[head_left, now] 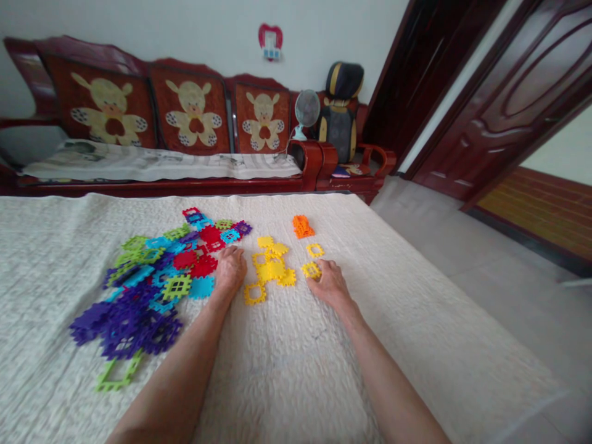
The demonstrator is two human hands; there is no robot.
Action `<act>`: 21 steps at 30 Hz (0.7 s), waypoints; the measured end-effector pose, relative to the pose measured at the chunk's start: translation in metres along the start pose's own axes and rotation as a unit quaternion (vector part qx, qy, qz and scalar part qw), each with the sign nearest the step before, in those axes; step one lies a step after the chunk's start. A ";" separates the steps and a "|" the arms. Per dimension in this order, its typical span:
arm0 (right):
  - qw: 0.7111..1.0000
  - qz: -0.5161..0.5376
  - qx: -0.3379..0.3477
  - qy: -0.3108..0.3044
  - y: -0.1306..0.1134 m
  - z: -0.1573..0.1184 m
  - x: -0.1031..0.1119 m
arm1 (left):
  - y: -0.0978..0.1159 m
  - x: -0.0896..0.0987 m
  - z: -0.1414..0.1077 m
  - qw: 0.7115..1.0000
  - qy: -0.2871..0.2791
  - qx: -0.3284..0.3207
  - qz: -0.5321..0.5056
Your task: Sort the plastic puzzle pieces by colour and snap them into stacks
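Observation:
A mixed pile of purple, blue, red and green notched plastic tiles spreads over the left part of the cloth. At the pile's right edge rests my left hand, its fingers curled; what they hold, if anything, is hidden. Several yellow tiles lie in a heap between my hands. My right hand has its fingertips on a yellow window tile. Just beyond it is a yellow frame tile. Farther back stands a small orange stack.
A whitish quilted cloth covers the table. Beyond its far edge is a red wooden sofa with cushions, with a small fan at its right end. A chair stands beside it, and dark doors are at the right.

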State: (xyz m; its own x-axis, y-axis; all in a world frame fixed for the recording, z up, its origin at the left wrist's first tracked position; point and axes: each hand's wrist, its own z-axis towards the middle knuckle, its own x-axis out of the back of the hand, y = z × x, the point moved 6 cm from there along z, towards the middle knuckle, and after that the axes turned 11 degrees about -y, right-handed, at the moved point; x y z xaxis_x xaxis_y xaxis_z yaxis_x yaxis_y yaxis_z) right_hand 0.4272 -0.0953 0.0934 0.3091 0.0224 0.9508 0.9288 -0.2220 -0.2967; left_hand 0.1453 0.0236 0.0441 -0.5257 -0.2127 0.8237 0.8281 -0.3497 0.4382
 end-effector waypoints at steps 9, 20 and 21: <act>0.994 0.064 0.056 0.063 0.010 0.013 0.001 | 0.001 0.005 0.003 1.000 -0.005 -0.009 -0.017; 0.986 0.075 0.026 0.144 0.027 0.064 -0.002 | -0.003 0.002 0.002 1.000 0.002 -0.011 -0.015; 0.986 0.072 0.029 0.147 0.027 0.064 -0.003 | -0.003 0.002 0.002 1.000 0.002 -0.010 -0.016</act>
State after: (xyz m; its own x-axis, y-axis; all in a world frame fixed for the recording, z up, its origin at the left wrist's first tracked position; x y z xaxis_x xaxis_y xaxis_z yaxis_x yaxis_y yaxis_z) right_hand 0.4642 -0.0392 0.0764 0.3734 -0.2908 0.8809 0.8925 -0.1466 -0.4267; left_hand 0.1418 0.0261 0.0454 -0.5530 -0.2041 0.8078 0.8064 -0.3748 0.4574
